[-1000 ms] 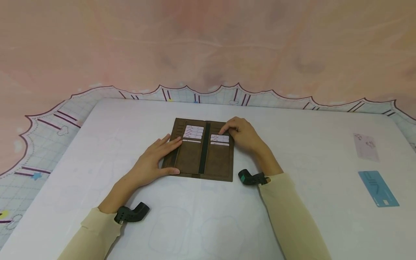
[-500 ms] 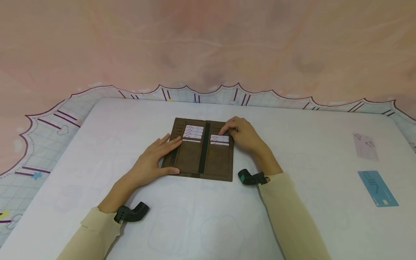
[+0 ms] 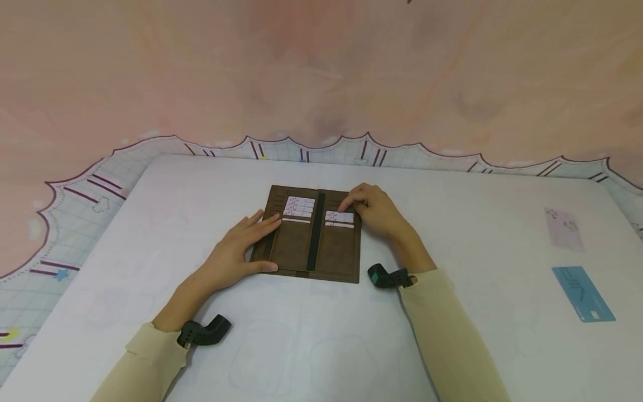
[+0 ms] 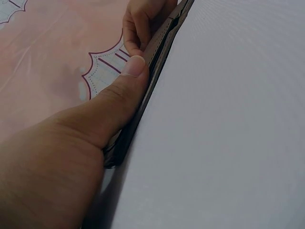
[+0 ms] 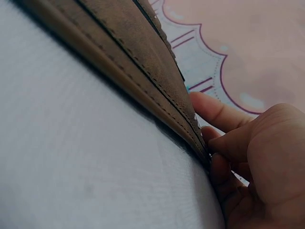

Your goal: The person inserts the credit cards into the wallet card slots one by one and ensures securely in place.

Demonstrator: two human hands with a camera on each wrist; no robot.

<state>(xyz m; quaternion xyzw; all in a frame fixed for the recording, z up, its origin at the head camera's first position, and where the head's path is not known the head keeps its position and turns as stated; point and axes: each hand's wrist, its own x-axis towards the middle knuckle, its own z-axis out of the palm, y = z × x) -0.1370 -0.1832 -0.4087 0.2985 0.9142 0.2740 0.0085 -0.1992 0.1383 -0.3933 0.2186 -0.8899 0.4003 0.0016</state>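
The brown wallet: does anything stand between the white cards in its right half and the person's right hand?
Nothing visible does: the right hand reaches the white cards. The left hand rests on the left side of the wallet, out of the way.

A brown wallet [image 3: 298, 243] lies unfolded — left grip [image 3: 240, 250] resting on one edge, right grip [image 3: 377, 207] at its pale cards [image 3: 342, 218].

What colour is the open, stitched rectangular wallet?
The wallet is brown, clearest in the right wrist view.
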